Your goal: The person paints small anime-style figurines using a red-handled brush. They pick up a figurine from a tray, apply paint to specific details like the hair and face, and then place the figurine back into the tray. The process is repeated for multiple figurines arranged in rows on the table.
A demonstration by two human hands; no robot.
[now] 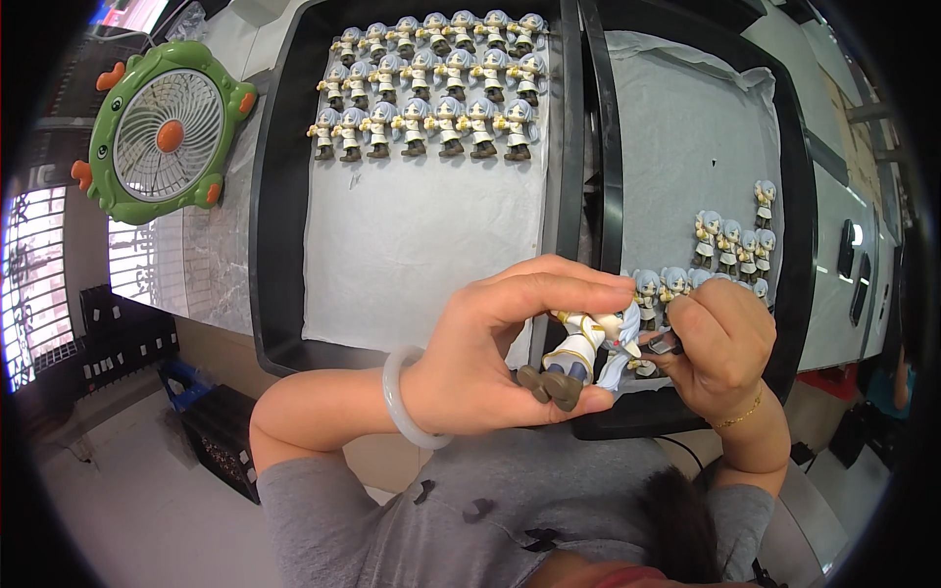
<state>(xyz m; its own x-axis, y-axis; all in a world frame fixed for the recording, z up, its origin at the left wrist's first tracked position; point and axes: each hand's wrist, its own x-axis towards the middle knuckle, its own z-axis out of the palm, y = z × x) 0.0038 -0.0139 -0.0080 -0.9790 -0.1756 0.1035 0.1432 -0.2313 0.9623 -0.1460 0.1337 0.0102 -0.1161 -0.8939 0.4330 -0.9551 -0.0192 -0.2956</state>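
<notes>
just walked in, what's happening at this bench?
A person is working on a small figurine with grey hair and brown boots. The left hand holds it between thumb and fingers, and the right hand presses a small dark tool against its head. Two black trays lined with white paper sit in front: the left tray carries three neat rows of matching figurines, and the right tray has a smaller cluster. A green desk fan stands off to the left.
</notes>
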